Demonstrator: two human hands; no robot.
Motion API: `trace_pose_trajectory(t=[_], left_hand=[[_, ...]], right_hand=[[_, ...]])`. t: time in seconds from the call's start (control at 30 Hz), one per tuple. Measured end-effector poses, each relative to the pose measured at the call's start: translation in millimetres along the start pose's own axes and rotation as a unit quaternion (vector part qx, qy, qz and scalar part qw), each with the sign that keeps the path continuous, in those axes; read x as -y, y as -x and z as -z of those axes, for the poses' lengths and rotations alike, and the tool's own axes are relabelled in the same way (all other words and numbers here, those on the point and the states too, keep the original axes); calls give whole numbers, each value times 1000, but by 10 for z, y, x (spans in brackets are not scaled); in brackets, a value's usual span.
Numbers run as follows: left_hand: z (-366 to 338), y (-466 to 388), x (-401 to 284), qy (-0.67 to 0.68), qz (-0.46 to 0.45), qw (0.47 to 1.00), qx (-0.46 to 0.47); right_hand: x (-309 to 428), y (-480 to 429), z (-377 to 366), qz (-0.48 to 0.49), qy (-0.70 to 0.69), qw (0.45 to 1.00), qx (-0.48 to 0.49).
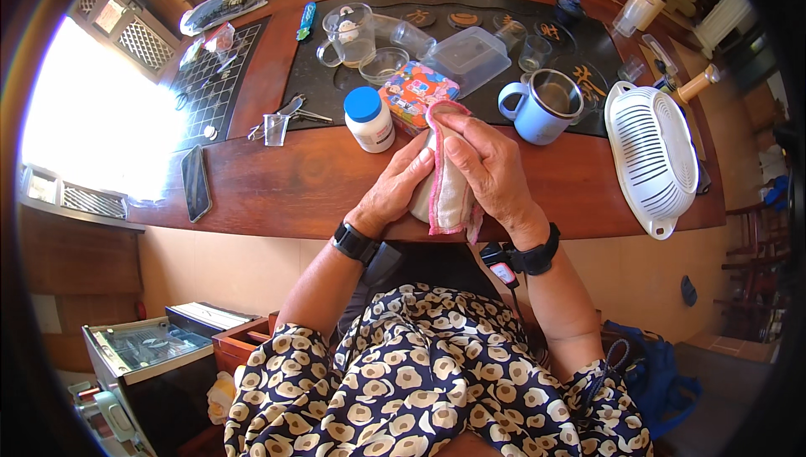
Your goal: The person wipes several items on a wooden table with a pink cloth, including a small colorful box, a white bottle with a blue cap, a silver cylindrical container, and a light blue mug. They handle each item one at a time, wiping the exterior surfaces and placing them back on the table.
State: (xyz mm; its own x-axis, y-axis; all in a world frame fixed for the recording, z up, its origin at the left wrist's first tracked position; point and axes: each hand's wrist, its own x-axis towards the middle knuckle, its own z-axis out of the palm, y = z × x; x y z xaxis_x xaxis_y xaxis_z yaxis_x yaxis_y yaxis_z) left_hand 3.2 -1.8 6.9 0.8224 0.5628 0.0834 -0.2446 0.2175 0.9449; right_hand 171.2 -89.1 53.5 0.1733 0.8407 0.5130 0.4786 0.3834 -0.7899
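Observation:
At the table's front edge, my left hand [395, 187] grips a white object [423, 204] from its left side. Most of that object is hidden, so its kind cannot be made out. My right hand [497, 174] presses a pale cloth with pink edging [450, 205] against it, thumb on top and fingers over its upper end. Just beyond my hands lies a colourful patterned box [419, 92]. A white plastic bottle with a blue cap [368, 120] stands upright to the left of it. Right of my right hand is a light blue mug [548, 107] with a steel rim.
A white slotted basket [655, 158] rests on its side at the right. Behind are a glass mug [349, 35], a glass bowl [384, 65] and a clear plastic container [469, 57]. Leftward lie a phone [196, 183], a small clear cup [276, 129] and a cutting mat [217, 85].

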Motion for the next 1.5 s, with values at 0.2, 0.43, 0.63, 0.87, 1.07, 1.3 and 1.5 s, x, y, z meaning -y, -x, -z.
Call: trace_pose_trajectory(t=[0.2,0.43,0.63,0.87,1.07,1.3,1.5], left_hand=[[59,-15,33,-23,-9,1000,-8],[73,4,161,-2,-23,999,-44],[127,14,50,-343,-160,925,-24],[378,46,151,-511,-187,839,-3],[418,-90,299,-480,-205,852,35],[73,-7,53,-110,-15,993,-38],[30,-11,-11,52,68,996,-34]], right_hand=[[-30,36,-178,63,49,993,-88],[38,121,-264,195,257,944,-70],[61,244,-400,171,262,949,-48],[67,466,-527,165,258,952,-3],[119,436,-416,183,244,950,65],[81,163,-274,166,217,962,-23],[-30,34,-129,50,49,995,-70]])
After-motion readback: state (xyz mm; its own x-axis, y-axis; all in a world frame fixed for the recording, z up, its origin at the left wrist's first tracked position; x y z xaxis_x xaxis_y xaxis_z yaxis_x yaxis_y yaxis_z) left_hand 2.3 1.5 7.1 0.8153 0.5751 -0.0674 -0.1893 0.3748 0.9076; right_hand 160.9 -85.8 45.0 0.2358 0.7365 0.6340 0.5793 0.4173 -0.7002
